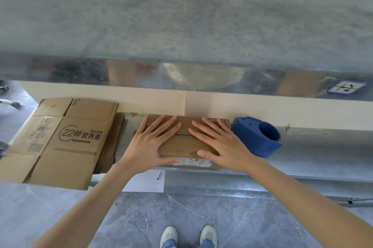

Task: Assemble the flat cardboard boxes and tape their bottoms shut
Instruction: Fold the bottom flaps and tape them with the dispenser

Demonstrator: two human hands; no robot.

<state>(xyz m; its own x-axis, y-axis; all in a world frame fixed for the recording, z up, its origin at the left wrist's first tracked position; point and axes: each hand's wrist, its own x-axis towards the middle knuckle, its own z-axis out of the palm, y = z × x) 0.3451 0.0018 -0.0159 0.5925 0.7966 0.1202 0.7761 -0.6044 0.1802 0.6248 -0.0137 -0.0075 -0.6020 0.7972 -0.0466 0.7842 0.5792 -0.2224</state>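
Observation:
A small brown cardboard box [182, 143] stands on the metal shelf [314, 153] in front of me, its flaps folded flat on top. My left hand [153, 143] lies flat on the left flap with fingers spread. My right hand [220, 143] lies flat on the right flap the same way. Both thumbs reach the box's near edge, where a white label shows. A blue tape dispenser [260, 136] sits on the shelf just right of the box, apart from my right hand.
A stack of flattened cardboard boxes [60, 143] with printed text lies on the shelf's left end, overhanging the front edge. A higher metal shelf [181, 26] juts out above. A white sheet with a pen [149, 181] lies below. My shoes [187, 235] stand on the grey tiled floor.

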